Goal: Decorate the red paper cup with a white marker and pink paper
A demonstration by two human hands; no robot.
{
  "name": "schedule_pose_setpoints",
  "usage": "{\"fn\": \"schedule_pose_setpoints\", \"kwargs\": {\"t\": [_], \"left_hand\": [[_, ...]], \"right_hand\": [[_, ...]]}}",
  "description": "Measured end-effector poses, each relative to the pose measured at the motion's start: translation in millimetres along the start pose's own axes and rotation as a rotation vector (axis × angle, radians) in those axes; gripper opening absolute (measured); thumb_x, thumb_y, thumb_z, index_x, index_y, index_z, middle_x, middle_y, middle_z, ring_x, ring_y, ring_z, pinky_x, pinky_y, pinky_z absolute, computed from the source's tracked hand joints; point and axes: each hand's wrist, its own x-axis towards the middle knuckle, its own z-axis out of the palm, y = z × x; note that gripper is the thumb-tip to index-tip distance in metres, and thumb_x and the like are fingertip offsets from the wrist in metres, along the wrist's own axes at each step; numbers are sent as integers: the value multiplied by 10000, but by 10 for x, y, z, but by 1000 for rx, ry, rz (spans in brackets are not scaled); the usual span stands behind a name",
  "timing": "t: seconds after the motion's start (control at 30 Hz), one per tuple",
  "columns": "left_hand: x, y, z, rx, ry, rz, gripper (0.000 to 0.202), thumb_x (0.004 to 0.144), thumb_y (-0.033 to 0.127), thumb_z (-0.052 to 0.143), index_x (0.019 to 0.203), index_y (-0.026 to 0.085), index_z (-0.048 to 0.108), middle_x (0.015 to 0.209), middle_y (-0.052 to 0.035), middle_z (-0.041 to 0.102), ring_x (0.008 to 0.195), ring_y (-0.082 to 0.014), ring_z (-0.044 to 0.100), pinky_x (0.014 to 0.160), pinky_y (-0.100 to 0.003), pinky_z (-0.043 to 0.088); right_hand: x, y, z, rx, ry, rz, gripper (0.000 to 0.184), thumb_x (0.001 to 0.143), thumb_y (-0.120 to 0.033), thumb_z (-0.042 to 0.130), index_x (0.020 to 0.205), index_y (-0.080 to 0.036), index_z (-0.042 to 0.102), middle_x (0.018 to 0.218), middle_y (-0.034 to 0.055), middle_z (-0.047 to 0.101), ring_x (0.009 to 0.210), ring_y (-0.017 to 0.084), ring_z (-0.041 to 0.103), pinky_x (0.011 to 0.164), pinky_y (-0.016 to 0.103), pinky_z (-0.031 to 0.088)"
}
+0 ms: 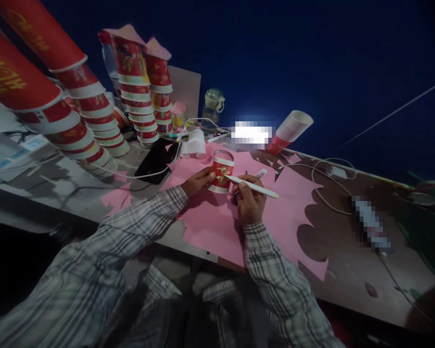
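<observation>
A red and white paper cup stands upside down on a large pink paper sheet. My left hand grips the cup's left side, fingers curled round it. My right hand is closed on a white pen, whose tip touches the cup's right side near the base. Both arms wear plaid sleeves.
Tall stacks of red and white cups lean at the back left. A black phone and white cables lie on the table. A small jar and a tipped cup stack sit at the back.
</observation>
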Motion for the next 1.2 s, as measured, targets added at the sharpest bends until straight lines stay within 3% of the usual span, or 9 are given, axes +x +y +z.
{"fn": "schedule_pose_setpoints", "kwargs": {"t": [0.7,0.83,0.97,1.2], "left_hand": [[36,-63,-65,3,-36,5,535,703,432,832,1142,166,681,1111,-99,719,1011,-230,664,958,-382,461],[31,-23,-38,-28,-41,-8,526,681,406,849,1109,146,688,1077,-106,733,998,-241,677,959,-392,467],[20,15,-33,-32,-43,-18,501,705,352,827,1130,129,683,1089,-117,733,1063,-266,674,1016,-427,444],[-27,72,-10,-96,-77,-55,544,716,329,810,1195,123,654,1135,-152,726,1099,-307,677,1024,-464,448]], "right_hand": [[9,-14,24,-20,24,-15,249,845,-403,659,938,-175,624,628,-40,624,432,48,384,410,222,277],[23,-15,29,-2,60,-29,226,851,-386,645,938,-178,620,641,-34,630,496,67,467,468,224,361],[51,12,29,62,85,-59,183,847,-356,654,911,-186,630,635,-42,627,609,102,578,621,264,504],[91,10,30,153,113,-36,144,831,-332,652,894,-206,625,597,-76,593,579,88,578,732,311,583]]}}
